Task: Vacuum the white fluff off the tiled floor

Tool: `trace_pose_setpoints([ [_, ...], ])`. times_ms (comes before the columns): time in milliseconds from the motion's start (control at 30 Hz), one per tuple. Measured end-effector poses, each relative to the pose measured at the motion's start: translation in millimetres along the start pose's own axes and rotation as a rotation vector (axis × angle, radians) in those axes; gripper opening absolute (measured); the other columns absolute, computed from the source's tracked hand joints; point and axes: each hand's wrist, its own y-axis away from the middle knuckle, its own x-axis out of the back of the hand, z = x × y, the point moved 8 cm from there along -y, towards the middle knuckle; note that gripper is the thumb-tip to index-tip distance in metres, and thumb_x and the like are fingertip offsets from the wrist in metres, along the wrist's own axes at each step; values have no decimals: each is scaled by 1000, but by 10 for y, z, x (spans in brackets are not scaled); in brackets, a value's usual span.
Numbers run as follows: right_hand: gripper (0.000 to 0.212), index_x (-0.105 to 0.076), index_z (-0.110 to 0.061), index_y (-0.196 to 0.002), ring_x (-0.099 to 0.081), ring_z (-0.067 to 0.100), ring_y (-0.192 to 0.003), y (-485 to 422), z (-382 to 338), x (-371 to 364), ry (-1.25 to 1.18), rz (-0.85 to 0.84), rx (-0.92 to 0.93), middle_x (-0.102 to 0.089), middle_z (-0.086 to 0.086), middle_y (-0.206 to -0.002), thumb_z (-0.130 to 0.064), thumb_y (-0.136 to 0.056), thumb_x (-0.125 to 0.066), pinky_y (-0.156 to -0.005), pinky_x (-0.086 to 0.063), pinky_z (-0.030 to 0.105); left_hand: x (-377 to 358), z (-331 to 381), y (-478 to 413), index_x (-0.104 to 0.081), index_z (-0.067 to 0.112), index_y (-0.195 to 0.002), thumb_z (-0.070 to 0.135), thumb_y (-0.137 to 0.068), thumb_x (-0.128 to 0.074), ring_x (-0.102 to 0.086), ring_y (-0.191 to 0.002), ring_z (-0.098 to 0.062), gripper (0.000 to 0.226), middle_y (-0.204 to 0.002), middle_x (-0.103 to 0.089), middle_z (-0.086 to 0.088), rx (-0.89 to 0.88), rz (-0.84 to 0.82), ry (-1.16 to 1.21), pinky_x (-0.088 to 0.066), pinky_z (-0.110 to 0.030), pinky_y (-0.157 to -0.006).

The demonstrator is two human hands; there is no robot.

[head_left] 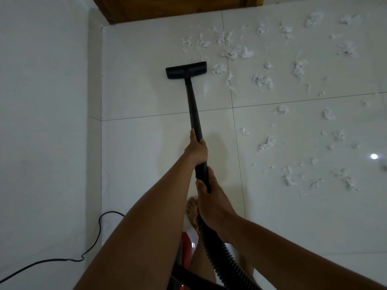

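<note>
On my far left I see a white wall (41,122), and a black power cord (100,227) trails over the tiled floor (146,143) at its foot. The vacuum's flat black nozzle (186,70) rests on the floor just left of the nearest clumps. Its wand (193,109) slopes back to my left hand (196,150), whose fingers (202,142) are wrapped round the tube. Below that, my right hand (211,201) grips the wand's end where the ribbed hose (217,254) begins, fingers closed round it. A red vacuum body (186,245) sits beside my bare foot (191,208). The white fluff (236,52) lies scattered over the tiles to the right, from the wooden frame (167,7) at the top down past both hands.
</note>
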Motion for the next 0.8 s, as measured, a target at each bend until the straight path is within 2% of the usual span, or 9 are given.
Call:
trace_pose_setpoints([
  [267, 52, -12, -58, -153, -55, 13, -47, -125, -71, -63, -21, 12, -29, -57, 6, -75, -42, -108, -35, -41, -47, 20, 103, 45, -114, 12, 39, -160, 36, -110, -26, -64, -94, -25, 63, -135, -56, -11, -2, -8, 3, -54, -45, -99],
  [400, 52, -12, -56, -154, -53, 12, -46, -195, -92, -73, -23, 12, -29, -57, 7, -76, -41, -109, -34, -41, -47, 20, 120, 57, -172, 12, 39, -160, 36, -110, -27, -66, -106, -31, 63, -137, -55, -12, 3, -13, 4, -52, -48, -102],
  [800, 51, -16, -52, -155, -51, 8, -44, -238, -78, -30, -7, 12, -27, -58, 8, -84, -40, -109, -34, -34, -41, 14, 87, 16, -259, 10, 40, -160, 38, -109, -26, -66, -108, -32, 62, -134, -59, -16, -11, 19, 19, -53, -48, -100],
])
